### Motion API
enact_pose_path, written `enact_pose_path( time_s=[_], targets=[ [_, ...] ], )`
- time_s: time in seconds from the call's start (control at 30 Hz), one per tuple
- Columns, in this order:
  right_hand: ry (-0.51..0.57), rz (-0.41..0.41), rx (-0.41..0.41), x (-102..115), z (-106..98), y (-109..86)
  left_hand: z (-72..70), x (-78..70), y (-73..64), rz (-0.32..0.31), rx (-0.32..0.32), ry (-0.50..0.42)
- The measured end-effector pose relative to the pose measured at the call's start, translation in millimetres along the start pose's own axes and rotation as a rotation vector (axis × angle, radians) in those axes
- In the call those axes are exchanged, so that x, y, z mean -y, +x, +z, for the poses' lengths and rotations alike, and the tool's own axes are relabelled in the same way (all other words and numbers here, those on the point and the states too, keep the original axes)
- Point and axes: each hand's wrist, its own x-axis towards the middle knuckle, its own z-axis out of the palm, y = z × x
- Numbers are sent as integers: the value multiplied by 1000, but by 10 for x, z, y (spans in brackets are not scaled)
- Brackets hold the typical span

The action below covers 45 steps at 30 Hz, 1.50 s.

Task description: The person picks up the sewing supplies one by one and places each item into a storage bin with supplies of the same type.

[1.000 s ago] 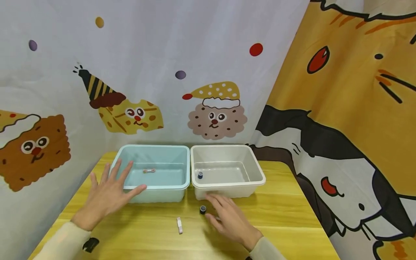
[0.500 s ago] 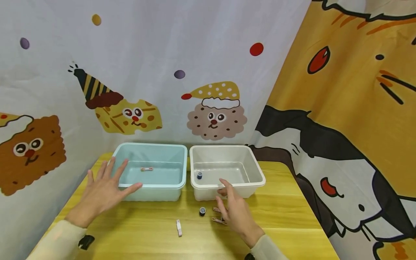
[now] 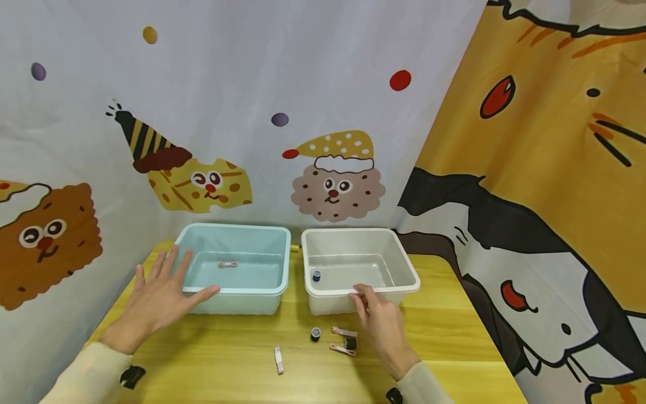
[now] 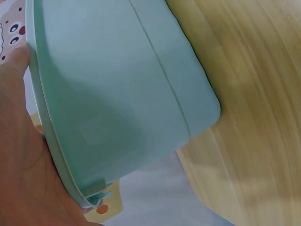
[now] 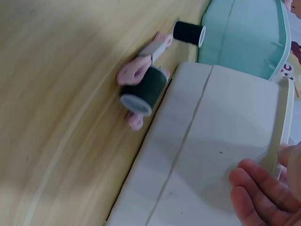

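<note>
My left hand (image 3: 158, 297) lies with spread fingers over the left front of the light blue bin (image 3: 242, 304); in the left wrist view it rests along the bin's rim (image 4: 49, 125). At the front rim of the white bin (image 3: 328, 303), my right hand (image 3: 383, 331) grips with thumb and forefinger. Its other fingers (image 5: 256, 188) curl against the outer wall. Just in front of that bin lies a dark thread spool (image 3: 350, 343) between two small pink bundles with white bands, one behind (image 3: 345, 332) and one before (image 3: 342, 350).
Another dark spool (image 3: 315, 335) stands left of that group. A pale banded strip (image 3: 278, 360) lies nearer the front. Inside the blue bin is a pink bundle (image 3: 227, 264), and inside the white bin a blue spool (image 3: 316, 276). A printed curtain (image 3: 227, 84) hangs behind.
My right hand has left the small things on the table, risen to the white bin's front rim and taken hold. The white bin has shifted slightly right, widening the gap between bins.
</note>
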Motion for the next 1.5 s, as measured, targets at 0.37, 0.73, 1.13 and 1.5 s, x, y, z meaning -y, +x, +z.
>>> enact_pose_path(
  time_s=[0.37,0.73,1.13,1.5],
  targets=[
    [-3,26,-1,-105,-47,25,2,80,-7,-18,-19,-8],
    [109,-133,30,267,-1,90,-34,126,22,-31,-1,7],
    [297,-147,515,1039,342,345,-70,209,67,-44,13,17],
    [199,-21,661,1123,1031,697,-53,195,124,-37,20,-3]
  ],
)
